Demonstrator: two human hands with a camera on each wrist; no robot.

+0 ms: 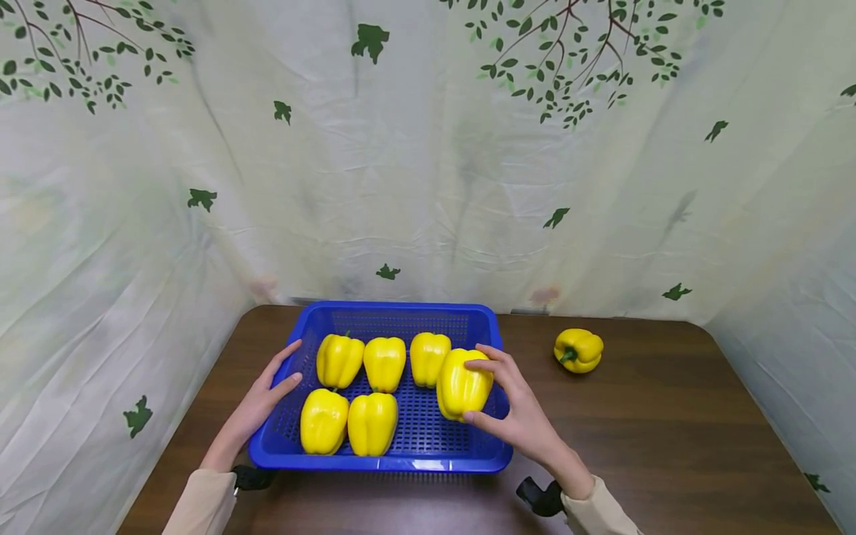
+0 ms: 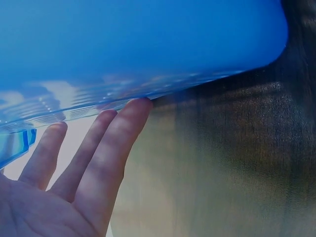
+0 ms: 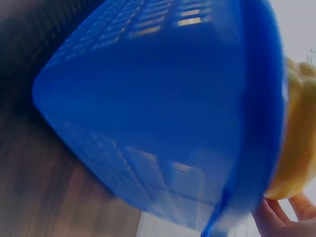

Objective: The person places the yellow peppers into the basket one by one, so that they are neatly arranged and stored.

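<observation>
My right hand [image 1: 518, 405] holds a yellow bell pepper [image 1: 461, 386] between thumb and fingers, over the right part of a blue plastic basket [image 1: 441, 462]. In the right wrist view that pepper [image 3: 298, 143] shows beyond the basket's rim [image 3: 264, 113], with fingertips at its lower end. Several more yellow bell peppers [image 1: 372, 423] lie inside the basket, mostly toward its left and back. My left hand [image 1: 257, 405] rests at the basket's left side, its thumb near the rim. The left wrist view shows the left fingers [image 2: 116, 153] fairly straight against the basket's outer wall [image 2: 148, 44].
Another yellow bell pepper [image 1: 578, 351] lies on the brown wooden table [image 1: 669, 431], right of the basket. A pale curtain [image 1: 428, 186] with leaf patterns hangs behind and along both sides of the table.
</observation>
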